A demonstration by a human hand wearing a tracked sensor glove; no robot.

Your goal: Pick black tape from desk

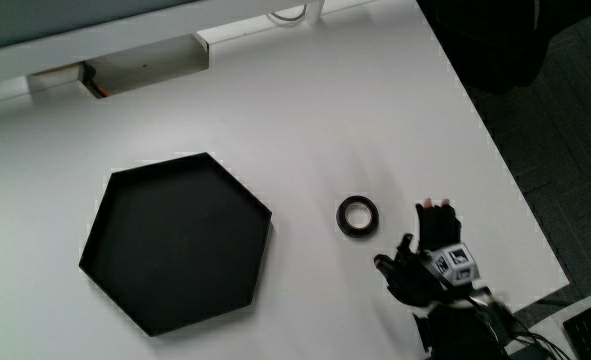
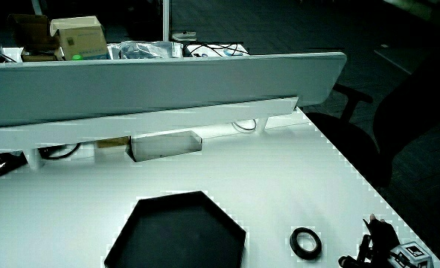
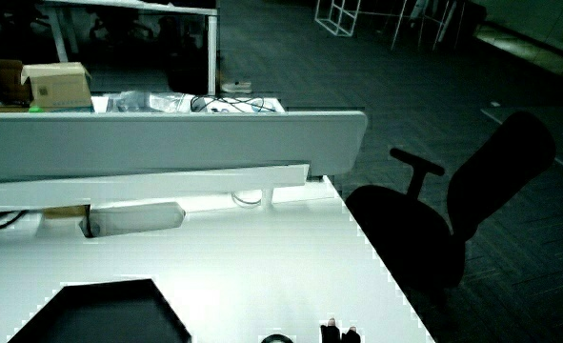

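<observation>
A black tape roll [image 1: 357, 215] lies flat on the white desk [image 1: 325, 110], between a black hexagonal tray [image 1: 175, 240] and the gloved hand [image 1: 430, 255]. The hand hovers beside the roll, slightly nearer to the person and close to the desk's edge. Its fingers are stretched out and hold nothing, and it does not touch the roll. In a side view the tape roll [image 2: 306, 243] and the hand [image 2: 380, 242] show the same gap. In a side view only the fingertips [image 3: 331, 332] and a sliver of the tape roll [image 3: 277, 338] appear.
The hexagonal tray [image 2: 179, 231] has nothing in it. A low grey partition [image 2: 160, 89] with a white cable box [image 2: 164, 144] under it runs along the desk, farther from the person than the tray. A dark office chair [image 3: 452, 219] stands off the desk's edge.
</observation>
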